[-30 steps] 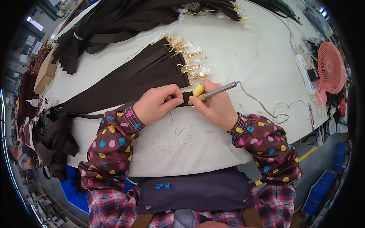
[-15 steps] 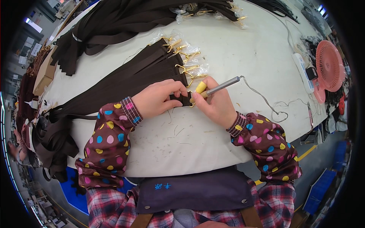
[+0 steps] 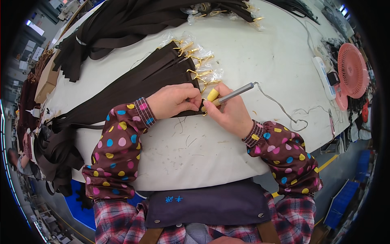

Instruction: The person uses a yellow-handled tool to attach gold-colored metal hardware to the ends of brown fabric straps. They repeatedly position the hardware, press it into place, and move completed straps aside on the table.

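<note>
Where your two hands meet near the middle of the white table (image 3: 252, 53), your left hand (image 3: 175, 101) is curled shut, pinching the near end of a dark brown strap (image 3: 134, 87); your fingers hide that end. Your right hand (image 3: 229, 114) is closed around a pen-like tool (image 3: 227, 96) with a yellow grip and metal shaft; its tip is lost between your fingertips. Its thin cord (image 3: 284, 112) trails right. Just behind lie gold clasps (image 3: 199, 65) in clear wrap, hard to count. A pink fan (image 3: 352, 69) bends at the rim.
</note>
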The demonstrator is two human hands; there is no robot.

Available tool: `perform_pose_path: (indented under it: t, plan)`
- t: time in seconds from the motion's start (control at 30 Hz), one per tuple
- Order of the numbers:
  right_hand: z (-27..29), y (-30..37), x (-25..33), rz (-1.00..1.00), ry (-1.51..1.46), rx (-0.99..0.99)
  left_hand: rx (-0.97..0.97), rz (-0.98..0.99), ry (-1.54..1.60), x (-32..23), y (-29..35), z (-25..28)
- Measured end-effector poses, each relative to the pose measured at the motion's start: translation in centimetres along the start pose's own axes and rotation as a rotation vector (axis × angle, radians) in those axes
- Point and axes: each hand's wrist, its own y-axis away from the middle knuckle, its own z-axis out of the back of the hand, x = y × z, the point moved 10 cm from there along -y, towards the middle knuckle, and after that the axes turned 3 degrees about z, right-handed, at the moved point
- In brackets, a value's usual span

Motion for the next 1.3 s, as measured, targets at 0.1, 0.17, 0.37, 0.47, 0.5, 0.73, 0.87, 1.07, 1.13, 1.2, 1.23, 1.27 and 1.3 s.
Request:
perform_pose_path:
  t: [0.1, 0.17, 0.37, 0.47, 0.5, 0.73, 0.87, 1.07, 1.13, 1.2, 1.23, 1.27, 1.3]
  plan:
    - [0.0, 0.0, 0.1, 0.010, 0.003, -0.006, -0.007, 0.035, -0.003, 0.2, 0.1, -0.1]
    - [0.0, -0.1, 0.1, 0.016, 0.005, -0.008, -0.019, 0.035, -0.010, 0.3, 0.2, 0.0]
    - [0.1, -0.2, 0.4, 0.053, 0.032, -0.023, -0.012, 0.040, -0.012, 0.3, 0.2, -0.1]
    - [0.0, -0.2, 0.5, 0.059, 0.036, -0.023, -0.021, 0.049, -0.012, 0.3, 0.2, 0.0]
    - [0.0, -0.2, 0.5, 0.056, 0.038, -0.015, -0.045, 0.016, -0.011, 0.1, 0.2, 0.2]
    - [0.4, -0.1, -0.1, -0.032, -0.102, -0.056, -0.082, 0.320, 0.295, 2.3, 0.9, 0.2]
    - [0.8, -0.5, 0.0, -0.034, -0.023, -0.055, -0.145, 0.327, 0.323, 2.5, 1.3, 0.3]
    - [0.5, -0.8, 0.1, -0.014, 0.008, -0.046, -0.160, 0.326, 0.328, 2.6, 1.5, 0.5]
    - [0.5, -0.8, 0.1, -0.017, 0.030, -0.038, -0.157, 0.330, 0.331, 2.6, 1.4, 0.4]
    - [0.5, -0.8, -0.1, -0.020, 0.038, -0.036, -0.155, 0.332, 0.333, 2.6, 1.3, 0.3]
    - [0.5, -0.8, -0.1, -0.021, 0.040, -0.034, -0.154, 0.333, 0.335, 2.6, 1.3, 0.4]
    - [0.4, -0.8, -0.1, -0.018, 0.041, -0.033, -0.153, 0.334, 0.336, 2.5, 1.3, 0.4]
    - [0.5, -0.8, 0.0, -0.015, 0.043, -0.031, -0.155, 0.327, 0.335, 2.5, 1.3, 0.4]
